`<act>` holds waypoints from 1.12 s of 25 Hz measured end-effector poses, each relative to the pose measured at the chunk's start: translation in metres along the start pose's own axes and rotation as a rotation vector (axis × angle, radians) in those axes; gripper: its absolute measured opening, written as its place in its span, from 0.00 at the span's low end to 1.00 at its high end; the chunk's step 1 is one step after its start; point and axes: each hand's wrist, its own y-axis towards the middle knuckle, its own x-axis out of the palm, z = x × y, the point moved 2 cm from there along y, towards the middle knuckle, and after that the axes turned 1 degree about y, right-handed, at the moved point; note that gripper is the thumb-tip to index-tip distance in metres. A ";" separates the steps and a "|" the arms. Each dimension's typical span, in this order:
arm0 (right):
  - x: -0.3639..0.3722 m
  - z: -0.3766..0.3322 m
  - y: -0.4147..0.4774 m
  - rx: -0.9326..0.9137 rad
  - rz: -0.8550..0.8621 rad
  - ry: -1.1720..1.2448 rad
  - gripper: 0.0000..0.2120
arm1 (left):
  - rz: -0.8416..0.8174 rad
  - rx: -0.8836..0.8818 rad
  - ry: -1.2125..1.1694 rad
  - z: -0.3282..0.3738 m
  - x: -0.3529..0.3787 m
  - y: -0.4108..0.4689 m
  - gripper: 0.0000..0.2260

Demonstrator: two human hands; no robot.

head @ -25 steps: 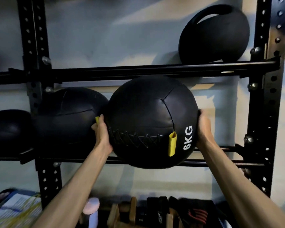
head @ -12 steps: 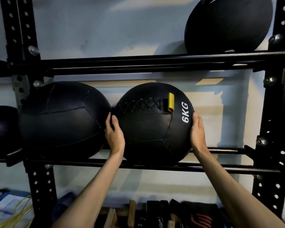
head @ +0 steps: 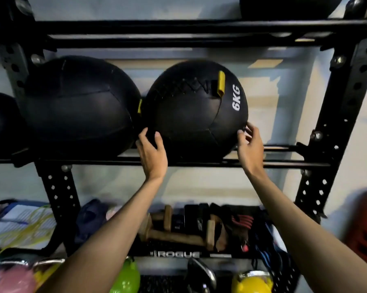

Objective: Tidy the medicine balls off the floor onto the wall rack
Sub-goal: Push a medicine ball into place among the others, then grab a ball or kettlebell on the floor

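The 6KG medicine ball (head: 191, 115) is being carried by the middle rails (head: 284, 164) of the wall rack, near the middle of that tier. Its left side is being pressed against a larger black medicine ball (head: 79, 104), and the rails toward the right upright are being left bare. The ball's lower left is being touched by the left hand (head: 153, 153), whose fingers (head: 144, 132) are being held fairly straight and spread, thumb apart, with nothing gripped. The lower right edge is being brushed by the right hand (head: 250, 146), whose fingertips (head: 240, 134) are being held loosely curved and spread, with nothing clasped. Another black ball (head: 284, 7) is being carried by the upper rails near the right corner.
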 end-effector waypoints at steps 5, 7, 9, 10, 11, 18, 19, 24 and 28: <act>-0.032 0.034 -0.101 -0.063 -0.071 -0.285 0.11 | -0.218 0.129 0.214 -0.056 -0.003 -0.110 0.13; -0.050 0.062 -0.143 0.015 -0.190 -0.410 0.10 | -0.412 0.059 0.310 -0.080 0.000 -0.155 0.12; -0.069 0.092 -0.182 0.086 -0.291 -0.566 0.08 | -0.603 0.013 0.406 -0.103 0.003 -0.198 0.10; -0.079 0.106 -0.200 0.126 -0.342 -0.632 0.07 | -0.688 -0.017 0.452 -0.113 0.005 -0.218 0.09; -0.088 0.119 -0.216 0.169 -0.396 -0.683 0.07 | -0.763 -0.041 0.498 -0.122 0.005 -0.235 0.07; -0.157 0.219 -0.296 0.483 -0.662 -0.860 0.11 | -1.394 -0.204 0.710 -0.177 0.035 -0.355 0.07; -0.167 0.233 -0.303 0.520 -0.695 -0.860 0.11 | -1.452 -0.254 0.698 -0.182 0.042 -0.370 0.08; -0.216 0.312 -0.324 0.646 -0.863 -0.890 0.12 | -1.593 -0.389 0.715 -0.207 0.090 -0.449 0.12; -0.246 0.383 -0.341 0.793 -0.992 -0.854 0.13 | -1.611 -0.503 0.758 -0.247 0.121 -0.503 0.12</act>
